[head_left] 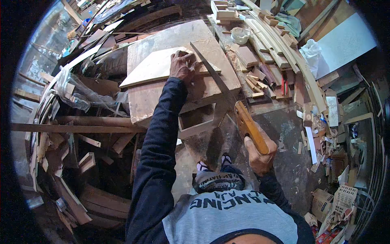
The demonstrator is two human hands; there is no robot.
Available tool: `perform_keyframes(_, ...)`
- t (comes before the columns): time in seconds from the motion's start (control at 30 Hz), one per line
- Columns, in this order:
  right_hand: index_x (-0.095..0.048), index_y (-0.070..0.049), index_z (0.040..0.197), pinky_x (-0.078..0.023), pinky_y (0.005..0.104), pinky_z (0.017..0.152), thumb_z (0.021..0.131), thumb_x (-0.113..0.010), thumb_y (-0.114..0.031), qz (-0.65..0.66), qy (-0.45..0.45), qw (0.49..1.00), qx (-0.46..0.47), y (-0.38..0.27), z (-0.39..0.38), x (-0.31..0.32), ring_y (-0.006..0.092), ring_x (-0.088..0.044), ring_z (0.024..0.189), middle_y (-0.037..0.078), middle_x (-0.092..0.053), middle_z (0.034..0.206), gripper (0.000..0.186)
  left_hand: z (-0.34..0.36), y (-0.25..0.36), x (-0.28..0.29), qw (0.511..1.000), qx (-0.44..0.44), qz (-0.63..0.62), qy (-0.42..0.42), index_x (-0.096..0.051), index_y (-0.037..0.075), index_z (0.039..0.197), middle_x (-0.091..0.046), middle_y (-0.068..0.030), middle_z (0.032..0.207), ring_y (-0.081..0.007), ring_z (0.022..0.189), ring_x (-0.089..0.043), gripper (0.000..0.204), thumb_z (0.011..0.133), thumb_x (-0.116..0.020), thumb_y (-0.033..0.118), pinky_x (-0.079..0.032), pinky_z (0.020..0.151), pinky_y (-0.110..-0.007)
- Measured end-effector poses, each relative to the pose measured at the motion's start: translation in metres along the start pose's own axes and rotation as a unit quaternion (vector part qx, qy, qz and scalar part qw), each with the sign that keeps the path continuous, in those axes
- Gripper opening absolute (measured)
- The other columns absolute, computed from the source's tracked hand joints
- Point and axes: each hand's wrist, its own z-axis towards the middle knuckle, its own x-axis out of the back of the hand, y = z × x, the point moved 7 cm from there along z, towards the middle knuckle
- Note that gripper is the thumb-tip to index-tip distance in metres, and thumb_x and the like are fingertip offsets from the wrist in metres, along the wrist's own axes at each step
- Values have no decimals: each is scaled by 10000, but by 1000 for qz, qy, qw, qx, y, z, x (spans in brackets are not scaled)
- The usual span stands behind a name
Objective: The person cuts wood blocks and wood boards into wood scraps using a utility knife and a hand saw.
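My right hand (261, 153) is wrapped round the wooden handle of a handsaw (214, 75). Its long blade slants up and to the left, across the right part of a pale wooden board (152, 67). Whether the teeth sit inside a cut I cannot tell. My left hand (183, 67) presses on top of that board, just left of the blade, with its fingers bent over the wood. The board lies flat on a wooden workbench (152, 101), and its right end juts out past the blade.
Right of the bench lie long wooden strips (280, 49), short offcuts (254, 83), a white tub (240, 35) and red-handled tools (284, 87). A long bar (73, 128) runs to the bench from the left, above piled scrap wood (87, 162). Clear plastic sheeting (73, 91) hangs there.
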Motion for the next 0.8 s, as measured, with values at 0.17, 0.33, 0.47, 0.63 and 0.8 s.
perform_keyframes(0.17, -554, 68, 1183, -449, 321, 892, 771, -585, -74, 6, 3, 999, 50, -5, -6, 3, 240, -612, 993, 184, -638, 1064, 437, 6, -1, -5, 998, 2, 58, -34, -654, 109, 1055, -575, -175, 1063, -341, 1034, -474, 365, 729, -700, 267, -406, 904, -401)
perform_keyframes(0.33, -553, 37, 1184, -465, 304, 845, 783, -555, -35, 10, 12, 1000, 26, -9, -9, 4, 233, -630, 931, 181, -643, 1029, 408, 9, -8, -9, 996, -3, 84, -35, -605, 81, 790, -560, -170, 956, -327, 906, -492, 252, 703, -678, 306, -425, 775, -417)
perform_keyframes(0.47, -542, -13, 1204, -481, 291, 787, 784, -517, 10, 4, -1, 997, 77, -25, 21, -11, 235, -645, 859, 169, -644, 989, 421, 9, 6, -4, 998, -48, 34, -7, -595, 77, 744, -529, -168, 879, -330, 883, -481, 226, 707, -671, 287, -423, 744, -423)
perform_keyframes(0.63, -535, -9, 1202, -483, 301, 770, 794, -502, -1, 4, -20, 999, 47, -22, 13, -16, 243, -641, 844, 175, -641, 966, 410, 2, 9, 7, 999, -42, 14, 2, -600, 77, 762, -504, -168, 851, -340, 875, -482, 233, 707, -686, 286, -429, 742, -428)
perform_keyframes(0.8, -540, -19, 1204, -471, 262, 687, 799, -501, 7, 11, 13, 997, 80, -21, 31, -21, 169, -592, 730, 143, -631, 906, 408, 7, 16, 5, 998, -54, 30, -11, -625, 98, 804, -503, -176, 876, -346, 867, -484, 254, 709, -712, 316, -432, 744, -439)
